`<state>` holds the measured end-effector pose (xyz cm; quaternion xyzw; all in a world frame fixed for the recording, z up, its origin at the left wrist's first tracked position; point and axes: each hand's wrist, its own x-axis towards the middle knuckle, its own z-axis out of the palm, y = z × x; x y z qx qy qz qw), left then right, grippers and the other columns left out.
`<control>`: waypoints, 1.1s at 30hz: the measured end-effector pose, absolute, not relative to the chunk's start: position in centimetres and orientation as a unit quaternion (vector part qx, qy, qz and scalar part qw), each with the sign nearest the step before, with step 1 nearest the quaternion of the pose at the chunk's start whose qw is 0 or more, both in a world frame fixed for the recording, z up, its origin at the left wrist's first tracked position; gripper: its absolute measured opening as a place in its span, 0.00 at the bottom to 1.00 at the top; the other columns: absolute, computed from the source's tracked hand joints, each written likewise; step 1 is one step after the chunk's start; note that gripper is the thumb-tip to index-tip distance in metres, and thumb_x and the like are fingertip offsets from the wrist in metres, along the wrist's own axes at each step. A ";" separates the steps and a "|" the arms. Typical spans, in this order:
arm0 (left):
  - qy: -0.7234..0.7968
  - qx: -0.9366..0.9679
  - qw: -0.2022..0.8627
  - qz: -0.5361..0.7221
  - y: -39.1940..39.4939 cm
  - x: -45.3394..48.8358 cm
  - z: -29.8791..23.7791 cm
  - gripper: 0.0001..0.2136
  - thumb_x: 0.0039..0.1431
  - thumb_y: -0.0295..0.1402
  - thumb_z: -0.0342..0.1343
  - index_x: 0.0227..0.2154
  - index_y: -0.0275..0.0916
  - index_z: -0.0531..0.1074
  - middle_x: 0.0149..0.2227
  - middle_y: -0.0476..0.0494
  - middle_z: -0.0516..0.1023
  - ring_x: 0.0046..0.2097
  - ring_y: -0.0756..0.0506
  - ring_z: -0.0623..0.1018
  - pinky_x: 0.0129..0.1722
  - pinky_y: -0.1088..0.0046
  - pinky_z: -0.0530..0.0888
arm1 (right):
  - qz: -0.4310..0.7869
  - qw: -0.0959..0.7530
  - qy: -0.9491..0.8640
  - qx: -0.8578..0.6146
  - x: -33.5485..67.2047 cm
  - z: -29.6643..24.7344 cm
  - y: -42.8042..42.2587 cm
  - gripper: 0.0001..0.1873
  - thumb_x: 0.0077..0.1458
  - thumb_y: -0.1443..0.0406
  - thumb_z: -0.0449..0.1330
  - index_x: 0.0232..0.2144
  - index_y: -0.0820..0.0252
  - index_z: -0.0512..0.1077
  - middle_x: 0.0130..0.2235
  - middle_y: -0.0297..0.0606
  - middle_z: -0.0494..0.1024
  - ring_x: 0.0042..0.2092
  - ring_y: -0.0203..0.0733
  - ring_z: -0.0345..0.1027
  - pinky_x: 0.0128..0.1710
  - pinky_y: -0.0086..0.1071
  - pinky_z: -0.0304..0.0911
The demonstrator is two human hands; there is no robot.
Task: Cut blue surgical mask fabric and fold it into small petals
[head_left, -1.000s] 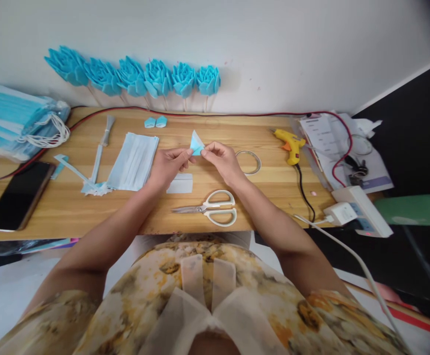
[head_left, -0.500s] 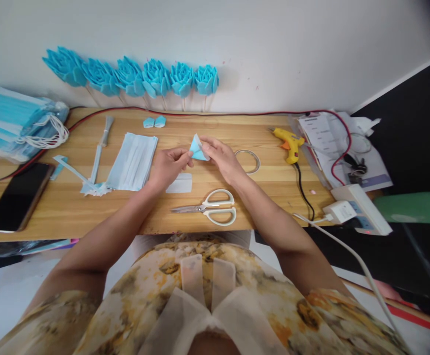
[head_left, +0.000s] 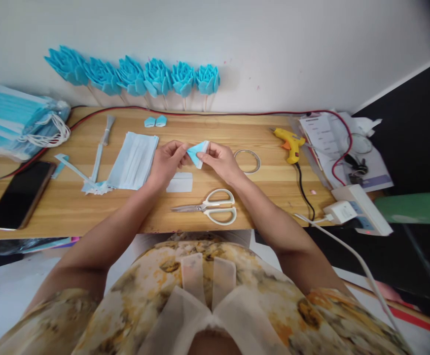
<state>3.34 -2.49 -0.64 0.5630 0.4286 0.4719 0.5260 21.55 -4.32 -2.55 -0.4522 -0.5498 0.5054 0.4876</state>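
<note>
Between my two hands is a small folded piece of blue mask fabric [head_left: 197,153], roughly triangular with a pale edge on the right. My left hand [head_left: 170,159] pinches its left corner between thumb and fingers. On its right side my right hand [head_left: 217,160] grips it, the thumb laid over the front. Just below the hands a flat pale-blue fabric rectangle [head_left: 180,182] lies on the table, with white-handled scissors [head_left: 209,207] nearer me. A stack of pale-blue mask sheets [head_left: 133,160] is left of my left hand. Two small folded blue petals [head_left: 155,121] lie behind.
Several blue fabric roses [head_left: 131,76] on sticks lean along the wall. At right are a tape roll [head_left: 258,162], a yellow glue gun [head_left: 290,144] and a power strip [head_left: 363,209]. Masks [head_left: 15,118], fabric strips [head_left: 96,162] and a phone [head_left: 20,195] lie at left.
The fabric piece has been turned: its point, upward before, now faces left toward my left hand. My right thumb has come over its front.
</note>
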 end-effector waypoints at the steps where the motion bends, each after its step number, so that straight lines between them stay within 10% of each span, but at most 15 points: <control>1: 0.423 0.557 0.534 0.475 -2.5 3.3 -0.7 0.17 0.60 0.47 0.64 0.26 0.38 0.73 0.23 0.49 0.75 0.24 0.52 0.70 0.24 0.77 0.67 | 0.503 0.490 -0.547 -0.455 21.5 -2.5 -4.3 0.17 0.51 0.52 0.69 0.35 0.58 0.77 0.34 0.33 0.80 0.37 0.38 0.71 0.40 0.32 0.66; 33: 0.460 0.532 0.565 0.432 -3.0 3.7 -0.1 0.12 0.52 0.35 0.68 0.20 0.38 0.72 0.18 0.51 0.71 0.23 0.53 0.67 0.25 0.77 0.65 | 0.459 0.548 -0.496 -0.493 21.5 -1.6 -4.6 0.26 0.51 0.40 0.67 0.27 0.55 0.72 0.28 0.31 0.73 0.32 0.36 0.66 0.35 0.32 0.66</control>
